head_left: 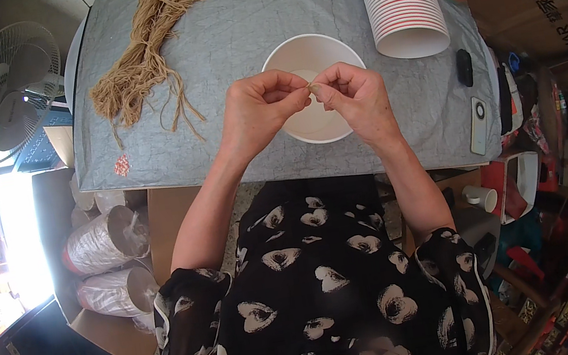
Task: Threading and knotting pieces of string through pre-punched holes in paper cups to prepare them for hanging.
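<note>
Both my hands meet over a white paper bowl [294, 51] that stands on the grey-covered table [239, 22]. My left hand [260, 107] and my right hand [353, 97] pinch the two ends of a short tan paper cord [312, 88] between thumb and forefinger, fingertips almost touching above the bowl's middle. The bowl's near rim is hidden under my hands. A loose bundle of tan cords [144, 55] lies at the table's far left.
A long stack of nested white paper cups [399, 2] lies at the far right, more stacks behind it. A black object [463, 67] and a white phone [479, 125] rest near the right edge. A fan [7, 90] and wrapped rolls [103, 241] sit left, below table level.
</note>
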Available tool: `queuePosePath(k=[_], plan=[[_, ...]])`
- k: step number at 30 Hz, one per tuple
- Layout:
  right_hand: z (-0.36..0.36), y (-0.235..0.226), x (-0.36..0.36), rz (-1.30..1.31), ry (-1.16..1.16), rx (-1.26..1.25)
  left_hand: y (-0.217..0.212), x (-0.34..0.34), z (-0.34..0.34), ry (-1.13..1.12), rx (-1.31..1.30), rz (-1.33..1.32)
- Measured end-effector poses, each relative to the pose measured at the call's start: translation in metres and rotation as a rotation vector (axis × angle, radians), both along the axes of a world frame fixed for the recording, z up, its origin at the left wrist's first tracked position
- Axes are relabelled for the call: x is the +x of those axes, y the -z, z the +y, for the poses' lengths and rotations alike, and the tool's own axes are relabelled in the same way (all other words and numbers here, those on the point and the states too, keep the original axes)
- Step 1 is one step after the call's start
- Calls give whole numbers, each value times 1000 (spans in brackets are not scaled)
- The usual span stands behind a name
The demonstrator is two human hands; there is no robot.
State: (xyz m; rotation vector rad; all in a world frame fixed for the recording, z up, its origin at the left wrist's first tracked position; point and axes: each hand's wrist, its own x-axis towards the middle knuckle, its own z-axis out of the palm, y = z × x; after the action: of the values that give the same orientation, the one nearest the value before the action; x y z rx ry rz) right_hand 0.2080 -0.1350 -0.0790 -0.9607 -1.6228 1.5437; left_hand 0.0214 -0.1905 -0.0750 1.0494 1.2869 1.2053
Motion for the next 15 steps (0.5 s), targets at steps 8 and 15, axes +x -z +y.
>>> queuePosePath(k=[8, 15], plan=[[1, -8, 0, 80, 22, -101, -5, -3, 0, 40, -26, -75], [2, -10, 1, -22, -45, -152, -7, -8, 3, 96, -52, -149]])
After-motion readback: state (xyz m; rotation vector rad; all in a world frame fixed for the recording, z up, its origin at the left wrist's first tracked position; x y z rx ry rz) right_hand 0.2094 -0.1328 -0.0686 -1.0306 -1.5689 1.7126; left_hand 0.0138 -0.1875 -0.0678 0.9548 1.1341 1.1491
